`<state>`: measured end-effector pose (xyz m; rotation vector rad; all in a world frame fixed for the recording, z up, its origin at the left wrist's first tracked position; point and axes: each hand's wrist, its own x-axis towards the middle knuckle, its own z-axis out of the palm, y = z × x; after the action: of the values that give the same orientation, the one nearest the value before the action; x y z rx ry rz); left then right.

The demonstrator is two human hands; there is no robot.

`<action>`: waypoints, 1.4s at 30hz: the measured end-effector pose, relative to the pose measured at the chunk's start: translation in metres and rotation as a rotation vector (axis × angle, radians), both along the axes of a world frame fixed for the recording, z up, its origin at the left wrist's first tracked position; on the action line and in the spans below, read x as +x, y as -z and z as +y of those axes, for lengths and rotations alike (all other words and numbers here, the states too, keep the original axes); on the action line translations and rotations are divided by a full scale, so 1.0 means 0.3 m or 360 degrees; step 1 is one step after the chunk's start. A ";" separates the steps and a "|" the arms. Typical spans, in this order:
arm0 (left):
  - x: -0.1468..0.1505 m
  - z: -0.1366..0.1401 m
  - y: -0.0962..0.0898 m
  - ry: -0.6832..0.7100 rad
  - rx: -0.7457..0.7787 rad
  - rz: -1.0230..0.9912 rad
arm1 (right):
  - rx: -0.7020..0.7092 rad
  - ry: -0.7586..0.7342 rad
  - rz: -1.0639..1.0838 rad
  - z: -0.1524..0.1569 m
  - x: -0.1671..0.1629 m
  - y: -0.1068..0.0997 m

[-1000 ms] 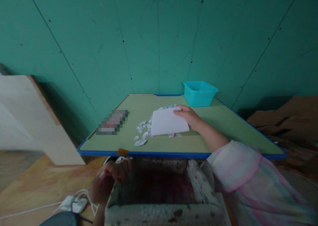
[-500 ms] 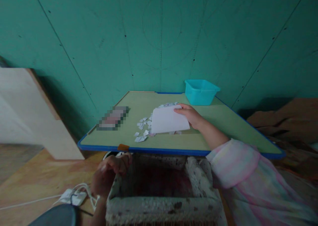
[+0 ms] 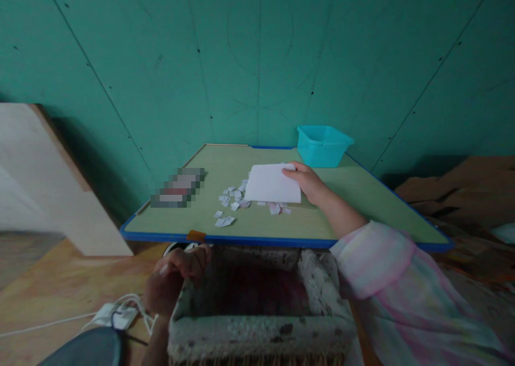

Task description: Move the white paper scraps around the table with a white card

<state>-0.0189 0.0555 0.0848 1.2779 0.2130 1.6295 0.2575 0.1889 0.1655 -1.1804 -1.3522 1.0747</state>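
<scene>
My right hand pinches the right side of a white sheet of paper, thumb on top and fingers underneath. The sheet is held above a light green table with a blue edge. Small torn paper scraps lie spread beside it and partly beneath it, so some are hidden. Below the table's front edge, my left hand is curled over the left rim of a cloth-lined basket. The basket's inside is dark.
A turquoise plastic bin stands at the table's back right. A blurred-out flat object lies at the left. An orange piece sits on the front edge. A power strip with white cables is on the floor, and cardboard leans at right.
My right hand has shifted the sheet slightly toward the back of the table, showing more scraps along its front edge. The left hand keeps its place on the basket; the view has moved a little.
</scene>
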 end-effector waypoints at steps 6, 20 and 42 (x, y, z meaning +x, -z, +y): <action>0.001 0.004 0.009 -0.0032 0.0042 -0.0028 | 0.0000 -0.0066 0.0024 0.003 0.002 0.002; -0.012 0.001 0.023 -0.0029 -0.0018 -0.0037 | 0.0067 0.0035 -0.0012 0.018 0.011 0.011; -0.005 0.007 0.016 0.0009 0.0112 -0.0027 | -0.0109 -0.0162 0.0079 -0.007 -0.003 0.002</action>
<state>-0.0205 0.0576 0.0800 1.3160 0.1425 1.6553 0.2566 0.1869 0.1650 -1.1372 -1.3584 1.2238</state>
